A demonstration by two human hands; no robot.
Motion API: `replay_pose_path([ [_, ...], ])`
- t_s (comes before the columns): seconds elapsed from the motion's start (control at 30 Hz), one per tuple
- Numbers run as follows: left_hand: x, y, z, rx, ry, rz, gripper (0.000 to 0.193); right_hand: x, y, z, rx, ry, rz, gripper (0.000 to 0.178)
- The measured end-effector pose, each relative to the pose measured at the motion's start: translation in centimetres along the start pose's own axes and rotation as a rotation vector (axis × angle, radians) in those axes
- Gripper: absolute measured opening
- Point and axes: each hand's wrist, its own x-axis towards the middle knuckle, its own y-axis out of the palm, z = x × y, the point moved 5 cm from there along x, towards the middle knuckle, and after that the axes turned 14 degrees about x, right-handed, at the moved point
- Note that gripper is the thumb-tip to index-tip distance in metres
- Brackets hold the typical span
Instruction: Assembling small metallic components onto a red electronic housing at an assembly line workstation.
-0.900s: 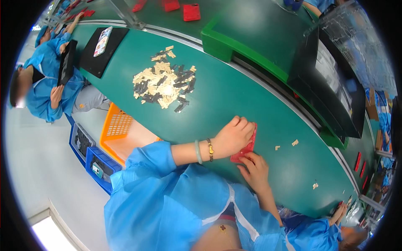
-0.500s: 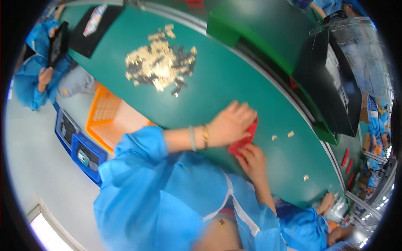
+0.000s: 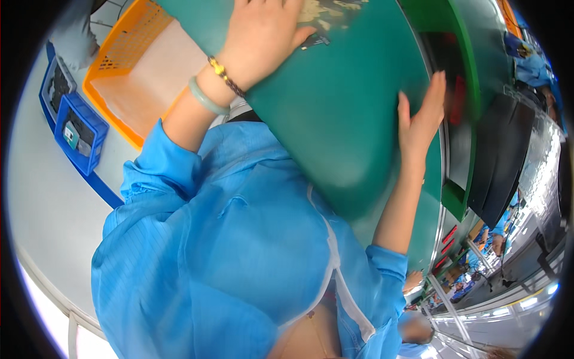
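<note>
While a green table (image 3: 335, 125) fills the head view's middle, an orange basket (image 3: 112, 64) stands left. Small tan and black pieces (image 3: 332, 11) lie just beside the left hand (image 3: 260, 42), whose grip I cannot tell; the right hand (image 3: 422, 122), thumb and fingers apart, is near a blurred red thing (image 3: 458, 100).

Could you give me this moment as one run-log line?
Left hand: beside beige-and-black pile, partly out of frame | Right hand: open, seemingly empty, near green shelf | Orange basket: left of green table
</note>
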Motion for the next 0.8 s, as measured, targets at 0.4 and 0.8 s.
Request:
replay_pose_path([
  [0.4,2.3,1.2,0.4,-0.202,0.288,-0.109,0.017,-16.5,-9.9,-6.9,-0.273,0.234,-0.128,0.035],
  [0.8,3.9,2.6,2.4,-0.239,0.193,-0.213,0.016,-41.2,-25.7,-26.1,-0.731,0.967,-0.672,0.042],
])
